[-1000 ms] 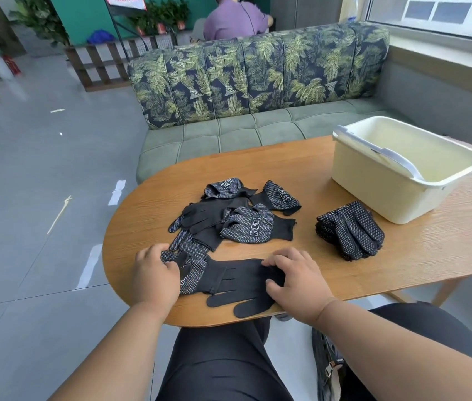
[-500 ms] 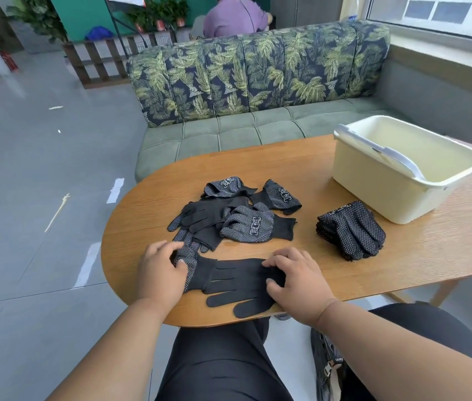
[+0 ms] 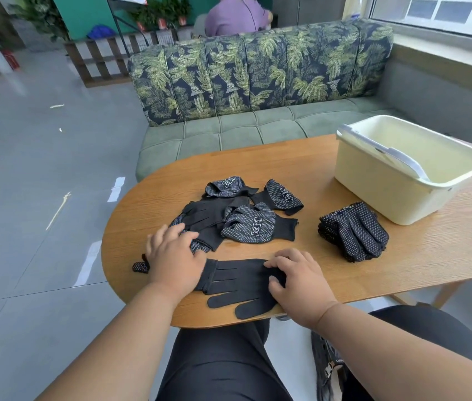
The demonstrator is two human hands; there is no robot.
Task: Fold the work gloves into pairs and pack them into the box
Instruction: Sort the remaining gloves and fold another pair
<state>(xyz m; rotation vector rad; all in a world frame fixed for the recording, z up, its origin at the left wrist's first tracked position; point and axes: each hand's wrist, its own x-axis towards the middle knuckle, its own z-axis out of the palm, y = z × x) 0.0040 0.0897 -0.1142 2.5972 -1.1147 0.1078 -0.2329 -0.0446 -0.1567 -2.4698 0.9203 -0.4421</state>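
Gloves, black knit, white-dotted: loose heap point(image 3: 237, 215) of perhaps five; one flat glove point(image 3: 237, 282) at near tabletop point(image 3: 431, 256) edge, pressed under both hands' straight-fingered grips—left hand point(image 3: 174, 256), right hand point(image 3: 298, 282); one folded stack point(image 3: 353, 231); one cream plastic box point(image 3: 379, 186).

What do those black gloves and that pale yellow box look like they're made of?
The gloves look like thin knitted fabric: they lie limp and creased, and the small pale grip dots are probably rubber or plastic. The box looks like moulded plastic, smooth with a slight sheen and a rolled rim; its grey handle seems plastic too.
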